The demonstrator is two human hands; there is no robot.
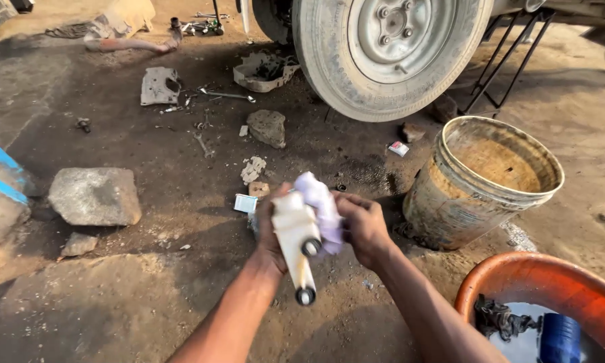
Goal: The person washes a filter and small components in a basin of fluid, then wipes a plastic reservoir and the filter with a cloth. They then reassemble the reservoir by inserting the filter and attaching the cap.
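Centrally, left hand (270, 232) clamps cream plastic part (295, 232); right hand (364, 227) pinches pale cloth (321, 205) against it. Best wiped gripped firm, turned slowly, over the dirt ground (181, 296).

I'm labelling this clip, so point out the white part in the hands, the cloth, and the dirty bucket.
White part (295, 232), head view: on its flat body.
Cloth (321, 202), head view: on its bunched middle.
Dirty bucket (450, 208), head view: on its outer wall.

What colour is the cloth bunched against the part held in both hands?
Pale lilac; the cloth sits against the cream plastic part, seen in the head view.
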